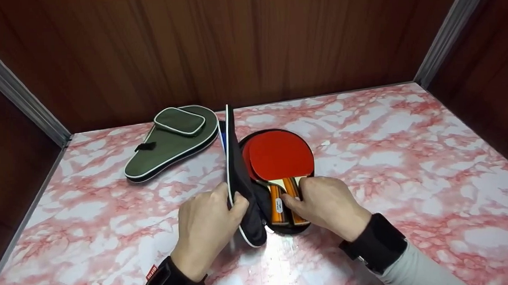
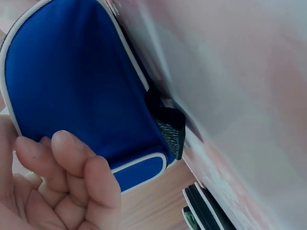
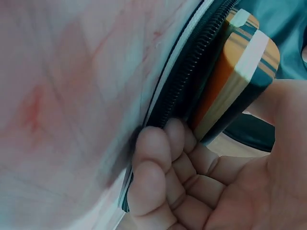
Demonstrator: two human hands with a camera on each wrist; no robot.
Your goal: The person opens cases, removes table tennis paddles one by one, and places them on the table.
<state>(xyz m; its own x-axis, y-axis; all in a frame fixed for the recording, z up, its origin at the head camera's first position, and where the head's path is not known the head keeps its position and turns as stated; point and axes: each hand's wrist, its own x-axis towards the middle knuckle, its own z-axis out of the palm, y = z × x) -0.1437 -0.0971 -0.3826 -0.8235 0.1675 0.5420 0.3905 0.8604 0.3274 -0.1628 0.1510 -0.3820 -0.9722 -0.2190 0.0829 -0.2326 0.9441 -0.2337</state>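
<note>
A racket case lies open in the middle of the table, blue outside and black inside. My left hand (image 1: 235, 202) pinches its raised lid (image 1: 238, 169) by the white-piped edge and holds it upright. The left wrist view shows the lid's blue outer face (image 2: 76, 81) with my curled fingers (image 2: 72, 167) against it. Two red-faced paddles (image 1: 280, 154) lie stacked in the lower half of the case. My right hand (image 1: 293, 198) grips their orange wooden handles (image 3: 240, 72), with its fingers (image 3: 158, 163) curled under the case's black zipper (image 3: 192, 72) edge.
A second, olive-green racket case (image 1: 172, 141) lies shut at the back left, its edge also visible as the green case (image 2: 201, 211). The pink marbled tabletop (image 1: 409, 153) is boxed in by dark wooden walls (image 1: 275, 38) at the back and both sides.
</note>
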